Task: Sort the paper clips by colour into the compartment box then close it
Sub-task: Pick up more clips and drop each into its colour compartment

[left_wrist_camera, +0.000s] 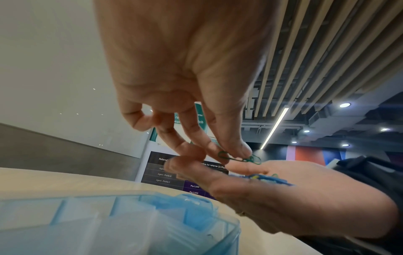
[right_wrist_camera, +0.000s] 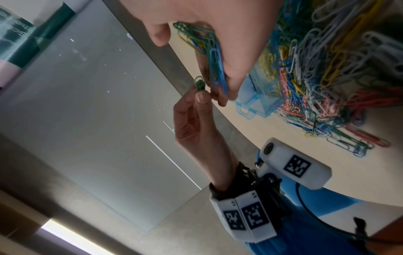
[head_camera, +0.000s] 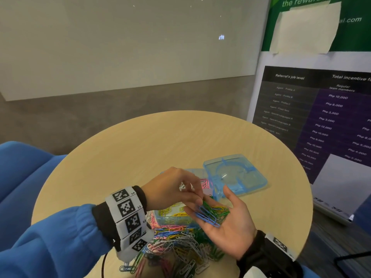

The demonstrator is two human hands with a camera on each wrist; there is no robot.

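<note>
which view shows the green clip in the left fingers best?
Left wrist: the green clip lies side-on, pinched by the left hand over the right hand. Right wrist shows the clip end-on and small. Head view: it merges with the clips on the palm, so I cannot pick it out.

The compartment box (head_camera: 235, 175) is glossy, see-through blue plastic; the paper clips (head_camera: 180, 243) look smooth and colour-coated; the worktop (head_camera: 140, 141) is matt pale wood.

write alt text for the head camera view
Over a round table, the left hand pinches a green paper clip from a mixed bunch in the open right hand. Below lie an open blue compartment box and a loose clip pile.
</note>
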